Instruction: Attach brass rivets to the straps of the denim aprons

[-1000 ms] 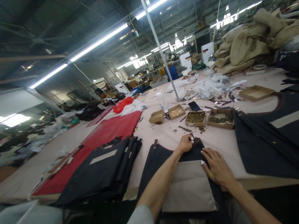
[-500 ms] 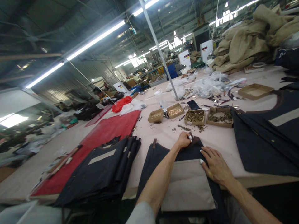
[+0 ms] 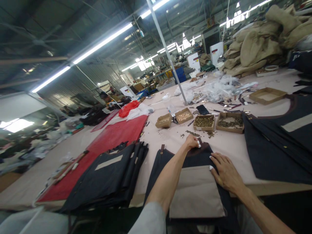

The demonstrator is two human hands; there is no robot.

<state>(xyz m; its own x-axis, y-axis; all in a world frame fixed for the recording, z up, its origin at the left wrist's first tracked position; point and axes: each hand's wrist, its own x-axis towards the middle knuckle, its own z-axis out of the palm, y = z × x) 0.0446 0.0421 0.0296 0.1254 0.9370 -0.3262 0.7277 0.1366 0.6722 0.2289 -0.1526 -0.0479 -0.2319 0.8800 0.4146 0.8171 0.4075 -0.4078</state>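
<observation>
Before me on the table lies a dark apron with brown trim and a large beige pocket. Its lower end reaches past the table's front edge. My left hand is closed at the apron's top right corner, by a brown tab; white covers show on its fingertips. Spread flat, my right hand rests on the right edge of the apron, thumb toward the pocket and fingertips also covered in white. Another brown tab with a small metal piece sticks up at the top left corner.
Beyond the apron stand boxes of small metal parts, with loose parts scattered nearby and a dark phone. Folded dark aprons lie left on a red sheet; more dark cloth lies right. A pole rises behind.
Both hands keep nearly the same place on the apron. The whole view has shifted slightly, with things at the left appearing a little farther right.
</observation>
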